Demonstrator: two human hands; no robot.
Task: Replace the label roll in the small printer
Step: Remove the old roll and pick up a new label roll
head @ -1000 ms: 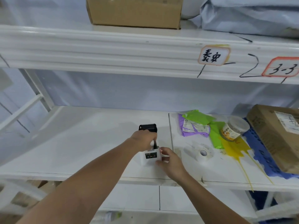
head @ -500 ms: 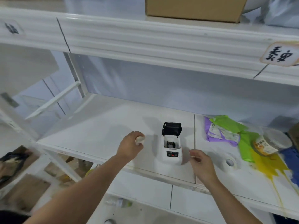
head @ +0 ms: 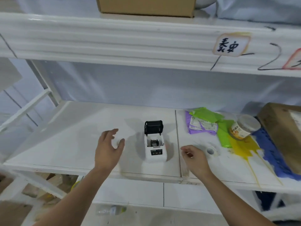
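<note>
Since half a second ago the left hand (head: pixel 108 151) has spread from a closed fist into an open one, the fingers splayed and the thumb (head: pixel 120 143) apart; a small white object (head: pixel 116 141), blurred, shows between thumb and fingers, and whether the hand still touches it I cannot tell; the right hand (head: pixel 194 158) has stayed just right of the small printer (head: pixel 155 148), loosely curled, thumb and forefinger pinched together with nothing clearly between them; the printer stands upright on the white shelf (head: pixel 73 136), near the front edge and just left of the seam between two shelf boards, between the two hands and touched by neither; its black lid (head: pixel 153 127) is tipped up and back, and the paper bay (head: pixel 154 141) below it lies open, showing dark parts and no roll; a white label roll (head: pixel 210 150) lies flat on the shelf just beyond the right hand, close to the knuckles; farther right sit purple and green mailer bags (head: pixel 203 123), a clear jar (head: pixel 245 128) on its side, and a cardboard box (head: pixel 283 132) at the edge of the view.
</note>
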